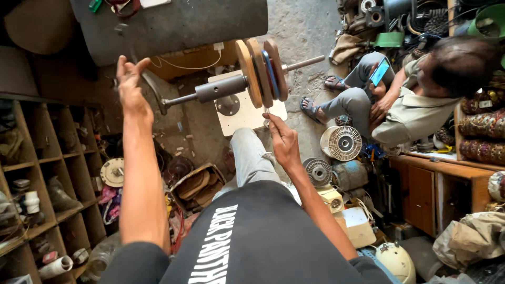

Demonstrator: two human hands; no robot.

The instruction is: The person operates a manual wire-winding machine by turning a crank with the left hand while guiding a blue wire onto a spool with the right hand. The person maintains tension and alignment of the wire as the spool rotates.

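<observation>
Several shelf compartments [47,158] at left hold shoes and plastic pipes. Left hand [129,84], fingers spread, reaches the crank [158,97]; right hand [281,139] pinches a thin wire [266,113] below the wooden discs [262,71].

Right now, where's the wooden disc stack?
Head view, top centre: the wooden disc stack sits on the metal shaft, above the right hand, over the white base plate.

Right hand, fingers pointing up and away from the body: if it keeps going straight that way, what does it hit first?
Most likely the wooden discs on the horizontal shaft. The right hand sits just below them, fingertips aimed at their lower edge. Depth is unclear from one view, so it could pass in front of them.
</observation>
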